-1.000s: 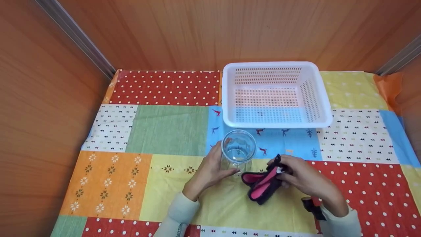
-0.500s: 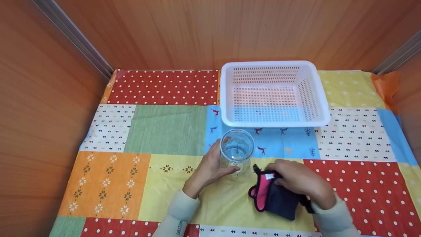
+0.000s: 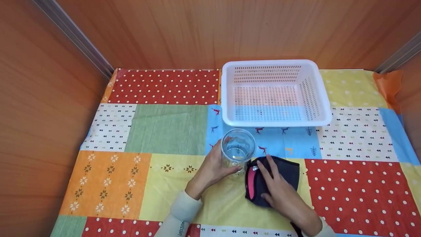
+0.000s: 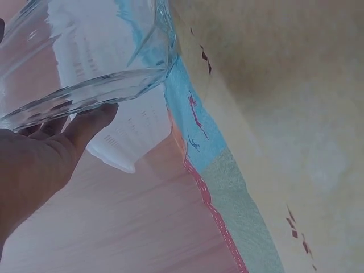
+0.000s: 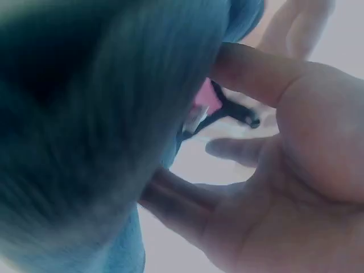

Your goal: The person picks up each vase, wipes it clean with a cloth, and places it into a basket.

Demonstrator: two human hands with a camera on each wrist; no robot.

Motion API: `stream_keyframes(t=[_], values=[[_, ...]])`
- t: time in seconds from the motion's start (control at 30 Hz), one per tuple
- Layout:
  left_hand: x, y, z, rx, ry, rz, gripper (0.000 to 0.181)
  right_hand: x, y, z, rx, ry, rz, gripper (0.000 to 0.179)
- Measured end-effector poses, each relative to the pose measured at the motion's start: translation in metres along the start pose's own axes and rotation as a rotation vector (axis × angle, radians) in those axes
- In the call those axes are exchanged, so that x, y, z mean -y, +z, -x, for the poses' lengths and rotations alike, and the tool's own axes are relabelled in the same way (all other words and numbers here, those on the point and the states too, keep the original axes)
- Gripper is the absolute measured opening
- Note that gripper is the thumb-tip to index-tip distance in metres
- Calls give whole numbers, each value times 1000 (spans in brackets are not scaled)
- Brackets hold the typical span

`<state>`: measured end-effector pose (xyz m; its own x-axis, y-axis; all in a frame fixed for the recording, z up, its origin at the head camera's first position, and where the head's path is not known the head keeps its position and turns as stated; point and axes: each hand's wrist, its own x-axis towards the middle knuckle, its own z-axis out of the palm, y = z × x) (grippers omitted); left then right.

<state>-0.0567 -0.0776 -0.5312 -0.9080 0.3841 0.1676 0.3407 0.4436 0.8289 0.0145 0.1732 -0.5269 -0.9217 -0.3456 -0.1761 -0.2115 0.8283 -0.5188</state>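
Note:
My left hand (image 3: 212,167) holds a clear drinking glass (image 3: 239,154) from its left side, thumb at the front and fingers behind. The left wrist view shows the faceted glass wall (image 4: 102,88) close up, with fingers below it. Just right of the glass lies a flat black cloth piece (image 3: 290,171) with a pink lining and a small white label. Stretched over this cloth are the fingers of my right hand (image 3: 279,191), the thumb at its near edge. In the right wrist view the dark cloth (image 5: 108,142) fills the left side, fingertips right against it.
A white perforated plastic basket (image 3: 276,123) stands behind the glass and cloth. The patchwork tablecloth (image 3: 171,131) covers the table. Wooden panels (image 3: 184,36) rise at the back and both sides.
The black cloth has been turned and laid flatter, shifting up beside the glass. My right hand has gone from gripping it to lying spread over it. The left hand keeps holding the glass in place.

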Motion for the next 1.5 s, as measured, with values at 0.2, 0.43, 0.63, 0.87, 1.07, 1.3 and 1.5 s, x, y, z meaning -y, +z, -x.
stream_keyframes(t=[0.2, 0.43, 0.63, 0.87, 1.07, 1.3, 1.5], values=[[0, 2, -1, -44, 19, -9, 95, -1, 8, 11, 64, 101, -14, 82], [0, 2, -1, -80, 43, 15, 90, -8, 11, 10, 78, 56, -2, 72], [-6, -3, 1, -110, 136, 13, 91, -11, 13, 11, 61, 35, -10, 72], [-27, -22, 0, -136, 158, 63, 89, -12, 13, 12, 79, 34, -16, 71], [-45, -39, -7, -160, 128, 92, 93, -12, 12, 12, 71, 24, -10, 70], [-61, -56, -24, -195, 140, 83, 96, -12, 11, 11, 82, 39, -22, 69], [-74, -68, -45, -240, 192, 44, 96, -10, 9, 11, 82, 53, -33, 69]])
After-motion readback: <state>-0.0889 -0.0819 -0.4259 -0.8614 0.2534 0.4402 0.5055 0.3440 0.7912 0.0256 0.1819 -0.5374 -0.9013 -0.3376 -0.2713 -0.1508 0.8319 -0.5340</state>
